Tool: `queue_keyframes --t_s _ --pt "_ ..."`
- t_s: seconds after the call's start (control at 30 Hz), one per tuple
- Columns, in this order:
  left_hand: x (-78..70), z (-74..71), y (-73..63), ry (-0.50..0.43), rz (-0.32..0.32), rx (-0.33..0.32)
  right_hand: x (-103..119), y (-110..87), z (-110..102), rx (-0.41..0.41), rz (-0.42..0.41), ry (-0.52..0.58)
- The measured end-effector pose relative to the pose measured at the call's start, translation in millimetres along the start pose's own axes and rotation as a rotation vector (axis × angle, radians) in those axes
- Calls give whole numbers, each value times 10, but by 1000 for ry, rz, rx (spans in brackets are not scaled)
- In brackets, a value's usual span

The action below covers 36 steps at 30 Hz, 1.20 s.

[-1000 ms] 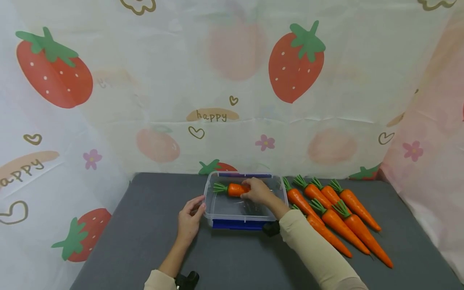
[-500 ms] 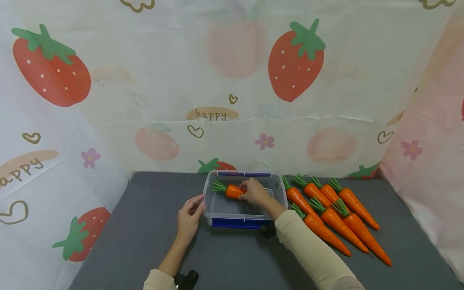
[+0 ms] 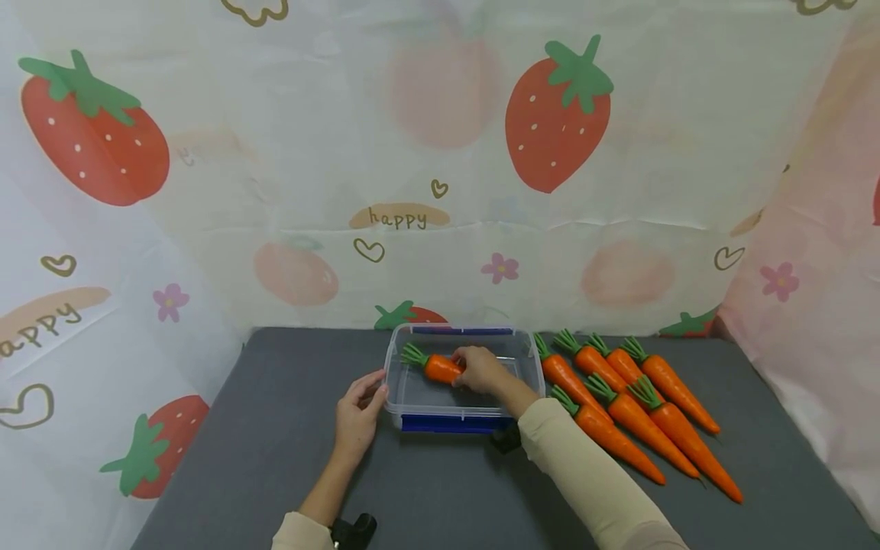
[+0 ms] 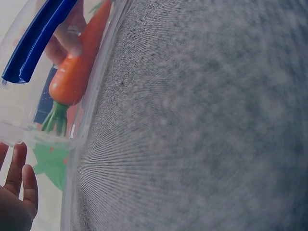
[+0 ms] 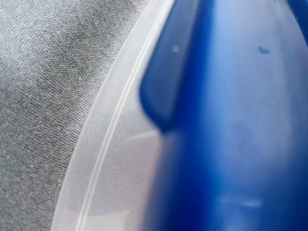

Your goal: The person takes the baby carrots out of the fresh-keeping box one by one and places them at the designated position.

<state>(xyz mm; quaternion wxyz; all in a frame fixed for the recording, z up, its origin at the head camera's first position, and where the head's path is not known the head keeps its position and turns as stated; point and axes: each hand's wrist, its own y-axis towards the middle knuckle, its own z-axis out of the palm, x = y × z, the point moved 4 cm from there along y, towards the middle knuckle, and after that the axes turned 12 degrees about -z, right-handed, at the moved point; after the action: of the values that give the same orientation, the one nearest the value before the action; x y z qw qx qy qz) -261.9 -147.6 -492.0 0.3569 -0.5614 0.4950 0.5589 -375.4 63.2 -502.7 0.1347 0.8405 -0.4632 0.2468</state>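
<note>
Inside the clear plastic box (image 3: 426,399) with blue clips, a carrot (image 3: 438,368) lies with its green leafy top toward the left wall. My right hand (image 3: 481,372) reaches over the front rim and grips the carrot's body, hiding its tapered end in the head view. Through the box wall in the left wrist view, fingers show against the carrot (image 4: 72,82). My left hand (image 3: 357,412) rests its fingertips against the box's left side, fingers extended. The right wrist view is filled by a blue clip (image 5: 240,120) close up.
Several more carrots (image 3: 639,420) lie in slanting rows on the grey table (image 3: 289,428), just right of the box. Behind the table hangs a white cloth (image 3: 440,168) printed with strawberries.
The carrot in my right hand has turned slightly, its body end dropping nearer the front of the box. My right hand has shifted a little with it; my left hand stays at the box.
</note>
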Motion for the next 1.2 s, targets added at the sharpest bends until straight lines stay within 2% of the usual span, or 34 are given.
queue_keyframes --t_s 0.27,0.6,0.83,1.07,1.2 --pt "39 11 -12 -11 -8 4 23 -66 -8 -2 12 23" --pt "27 30 -12 -15 -18 17 37 -134 -125 -28 4 59" --pt "24 17 4 -20 -18 -4 123 -195 -306 -79 -77 74" --pt "22 13 -2 -18 -34 0 104 -303 -462 -94 -63 172" --pt "10 13 7 -14 -21 1 27 -345 -541 -115 -43 219"
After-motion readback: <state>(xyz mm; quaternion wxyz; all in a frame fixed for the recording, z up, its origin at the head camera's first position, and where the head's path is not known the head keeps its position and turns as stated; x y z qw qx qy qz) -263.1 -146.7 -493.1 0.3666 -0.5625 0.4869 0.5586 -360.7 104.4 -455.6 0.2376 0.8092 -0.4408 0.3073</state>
